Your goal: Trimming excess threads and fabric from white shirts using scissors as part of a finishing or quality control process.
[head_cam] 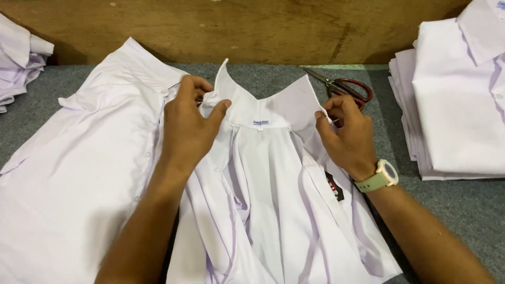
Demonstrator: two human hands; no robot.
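A white shirt (268,210) lies open on the grey table, collar (263,102) spread toward the wooden wall, with a small label at the neck. My left hand (189,126) pinches the left collar edge and placket between thumb and fingers. My right hand (347,134), with a pale green watch on its wrist, grips the right collar edge and front panel. A small dark tag (334,186) shows on the shirt's right front, below my right wrist.
Another white shirt (79,168) lies spread at the left, partly under my left arm. A stack of folded white shirts (457,105) stands at the right. Red-handled scissors (344,85) lie behind my right hand. More white cloth (18,63) sits at the far left. A wooden wall (236,26) backs the table.
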